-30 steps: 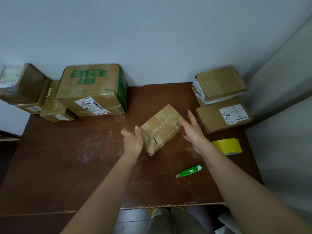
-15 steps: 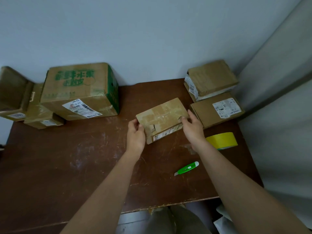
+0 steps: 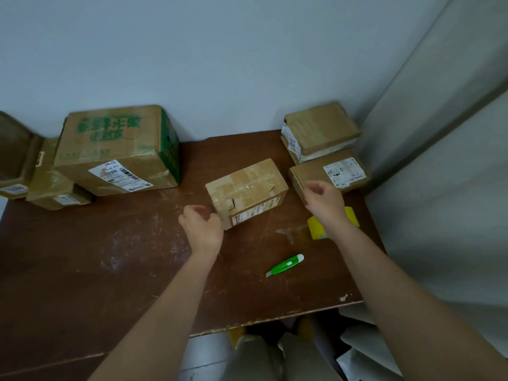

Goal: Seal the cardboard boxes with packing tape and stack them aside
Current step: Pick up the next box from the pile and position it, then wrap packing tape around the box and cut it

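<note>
Mid-frame on the desk (image 3: 110, 270) sits a taped box (image 3: 246, 192); left hand (image 3: 202, 229) just beside its near corner, right hand (image 3: 325, 200) right of it, both loosely curled, grasping nothing; yellow tape (image 3: 316, 229) under the right wrist

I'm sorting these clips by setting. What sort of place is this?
Probably a makeshift parcel-packing spot in a plain room corner, not a warehouse: a scratched wooden table against bare walls, labelled cardboard boxes piled on both sides, and yellow tape and a green cutter lying ready.
</note>
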{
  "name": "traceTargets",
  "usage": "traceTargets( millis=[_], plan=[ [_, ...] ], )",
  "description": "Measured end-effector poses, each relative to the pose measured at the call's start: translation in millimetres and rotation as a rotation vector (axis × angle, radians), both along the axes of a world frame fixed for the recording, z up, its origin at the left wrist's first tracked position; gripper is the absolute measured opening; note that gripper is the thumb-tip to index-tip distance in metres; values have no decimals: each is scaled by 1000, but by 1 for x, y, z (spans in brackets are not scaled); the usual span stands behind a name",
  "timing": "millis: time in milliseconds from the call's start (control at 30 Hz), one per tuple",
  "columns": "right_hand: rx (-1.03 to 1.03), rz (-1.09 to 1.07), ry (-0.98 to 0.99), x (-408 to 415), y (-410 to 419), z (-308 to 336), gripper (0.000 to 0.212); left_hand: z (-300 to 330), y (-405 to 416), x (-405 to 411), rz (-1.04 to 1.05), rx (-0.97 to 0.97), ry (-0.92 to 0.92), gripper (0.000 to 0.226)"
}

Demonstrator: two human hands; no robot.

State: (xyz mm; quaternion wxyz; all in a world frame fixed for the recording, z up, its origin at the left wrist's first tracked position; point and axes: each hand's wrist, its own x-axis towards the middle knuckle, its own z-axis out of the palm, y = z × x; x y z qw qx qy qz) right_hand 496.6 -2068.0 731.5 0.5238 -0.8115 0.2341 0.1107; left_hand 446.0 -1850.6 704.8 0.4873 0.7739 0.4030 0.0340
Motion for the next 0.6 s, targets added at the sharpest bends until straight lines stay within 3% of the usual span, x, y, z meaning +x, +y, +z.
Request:
traceTargets(
  millis=[133,200,267,367,500,600],
  plan=[
    [-85,-87,-41,-10,-34,1,20,-1,-16,-11,-52,10,-11,17],
    [-85,-82,-13,-15,-47,-1,18,-8,-35,-17,-122,-83,13,14],
    [-90,-138,6,-18,-52,-2,23,-18,-49,-20,-229,-163,76,20],
    [-77,-141,123,-33,-69,-7,41,-34,-83,-30,-338,-137,183,25],
    [-151,264,274,-60,-80,-39,53,-55,-127,-35,-327,-169,234,24],
    [-237,350,107,-68,-78,-64,48,-66,-147,-38,-347,-147,210,20]
  ],
)
